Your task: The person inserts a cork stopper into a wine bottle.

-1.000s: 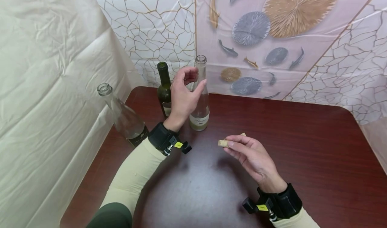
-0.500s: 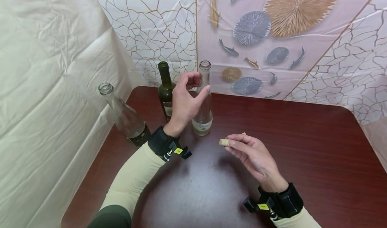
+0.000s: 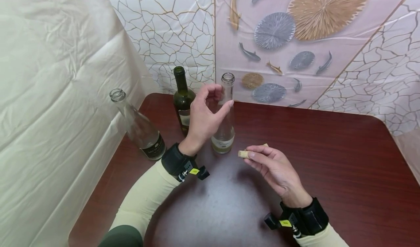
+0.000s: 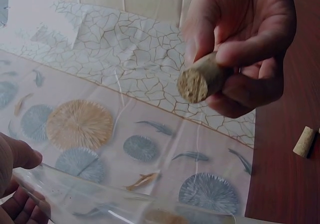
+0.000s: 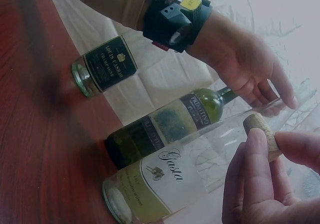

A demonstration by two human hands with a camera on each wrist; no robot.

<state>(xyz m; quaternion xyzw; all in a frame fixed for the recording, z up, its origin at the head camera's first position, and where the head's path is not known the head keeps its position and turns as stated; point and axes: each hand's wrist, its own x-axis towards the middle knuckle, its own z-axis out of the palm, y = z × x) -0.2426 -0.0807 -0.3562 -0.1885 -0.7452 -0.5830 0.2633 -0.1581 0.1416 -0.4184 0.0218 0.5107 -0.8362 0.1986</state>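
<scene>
My left hand [image 3: 206, 119] grips the neck of a clear glass bottle [image 3: 223, 142] with a pale label. That bottle is upright, its mouth uncovered above the fingers. To the right and nearer, my right hand [image 3: 275, 170] pinches a cork [image 3: 243, 154] between thumb and fingers. In the left wrist view, the rough end of this cork [image 4: 194, 85] faces the camera. The right wrist view shows the pinched cork [image 5: 262, 134] in front of the clear bottle [image 5: 165, 184], apart from its mouth as seen from the head.
A green wine bottle [image 3: 183, 105] stands behind the left hand, partly hidden. Another clear bottle with a black label [image 3: 152, 146] is at the left, near the left forearm. A loose cork [image 4: 304, 143] rests on the dark red table [image 3: 315, 137]; patterned cloth [image 3: 272, 54] hangs behind.
My left hand has brought the clear bottle nearer to me and slightly right, closer to the right hand. The right hand with its cork has stayed almost still.
</scene>
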